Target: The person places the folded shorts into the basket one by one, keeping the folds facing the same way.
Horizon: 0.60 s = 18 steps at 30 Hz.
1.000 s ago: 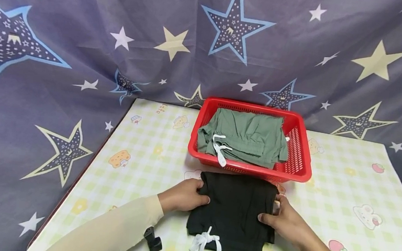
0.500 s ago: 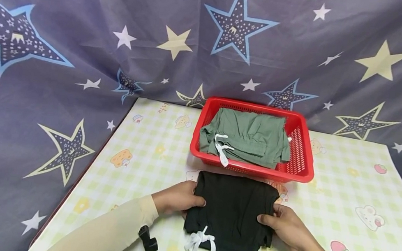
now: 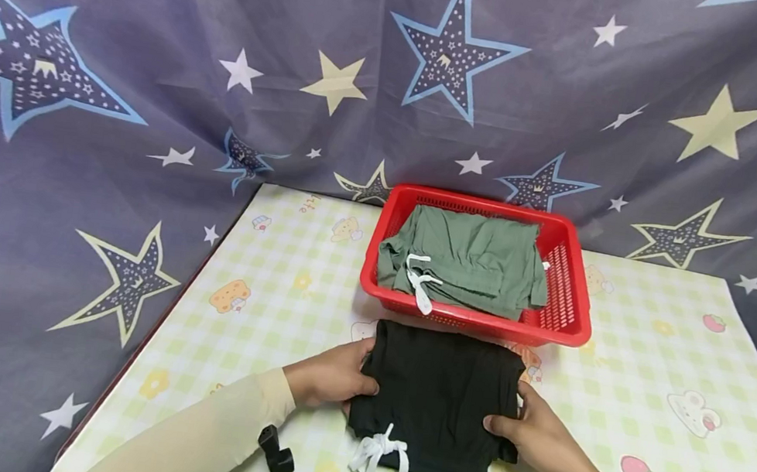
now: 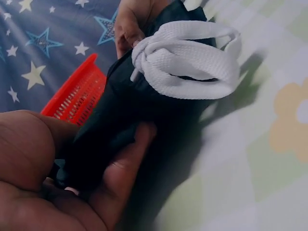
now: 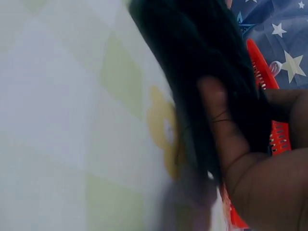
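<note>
A folded pair of black shorts (image 3: 437, 398) lies between my hands in the head view, in front of the red basket. Its white drawstring (image 3: 380, 454), tied in a bow, hangs at the near left corner; the left wrist view shows the bow (image 4: 192, 57) up close. My left hand (image 3: 332, 375) grips the left side, thumb on top. On the opposite side, my right hand (image 3: 541, 437) pinches the folded layers, its thumb also over the cloth. In the right wrist view the right thumb (image 5: 221, 120) presses along the dark fabric. Most of the other fingers are hidden beneath the shorts.
Just behind stands the red basket (image 3: 576, 313), holding folded green shorts (image 3: 467, 254) whose white drawstring hangs over the front rim. A checked cloth (image 3: 619, 403) covers the table. By the left sleeve is a small black device (image 3: 275, 454). A star-patterned curtain (image 3: 292, 133) hangs behind.
The black shorts and both hands have shifted slightly left relative to the basket, and both thumbs sit a little nearer. Both hands keep their hold throughout.
</note>
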Each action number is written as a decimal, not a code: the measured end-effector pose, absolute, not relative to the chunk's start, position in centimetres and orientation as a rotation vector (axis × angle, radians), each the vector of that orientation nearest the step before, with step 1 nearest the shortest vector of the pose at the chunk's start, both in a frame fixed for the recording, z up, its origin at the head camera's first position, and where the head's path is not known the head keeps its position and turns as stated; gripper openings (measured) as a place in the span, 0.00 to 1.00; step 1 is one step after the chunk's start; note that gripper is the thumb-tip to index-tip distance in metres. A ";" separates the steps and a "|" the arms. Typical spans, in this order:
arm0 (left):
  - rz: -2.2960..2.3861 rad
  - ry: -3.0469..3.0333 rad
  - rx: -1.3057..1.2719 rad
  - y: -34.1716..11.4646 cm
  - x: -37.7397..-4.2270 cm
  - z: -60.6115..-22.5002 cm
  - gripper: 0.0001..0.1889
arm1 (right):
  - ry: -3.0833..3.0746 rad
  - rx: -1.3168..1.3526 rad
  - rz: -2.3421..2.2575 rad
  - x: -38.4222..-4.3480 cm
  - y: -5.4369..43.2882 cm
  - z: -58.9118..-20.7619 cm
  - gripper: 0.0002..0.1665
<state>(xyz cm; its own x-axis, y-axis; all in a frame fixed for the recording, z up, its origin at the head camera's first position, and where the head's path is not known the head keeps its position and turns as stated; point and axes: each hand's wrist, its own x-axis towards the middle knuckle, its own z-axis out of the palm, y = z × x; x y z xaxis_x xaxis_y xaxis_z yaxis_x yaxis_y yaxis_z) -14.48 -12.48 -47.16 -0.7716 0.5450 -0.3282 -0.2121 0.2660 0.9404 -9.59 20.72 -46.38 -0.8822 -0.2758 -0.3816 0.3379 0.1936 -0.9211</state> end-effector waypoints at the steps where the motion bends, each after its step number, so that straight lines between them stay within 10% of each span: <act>1: 1.585 1.917 0.292 -12.5 -14.5 -47.2 0.33 | 2.007 0.066 -1.745 -9.6 20.8 -46.3 0.47; 18: 1.527 2.046 0.559 -13.4 -12.7 -40.1 0.29 | 2.024 -0.169 -1.876 -7.2 22.2 -39.1 0.50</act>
<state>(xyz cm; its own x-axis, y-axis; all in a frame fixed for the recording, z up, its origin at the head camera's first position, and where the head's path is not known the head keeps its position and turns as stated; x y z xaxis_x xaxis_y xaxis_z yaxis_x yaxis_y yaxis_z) -12.69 -13.36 -40.12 -0.7786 0.6065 -0.1611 0.0181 0.2784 0.9603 -7.25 22.16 -39.10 -0.9226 -0.3361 -0.1894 0.1633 0.1046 -0.9810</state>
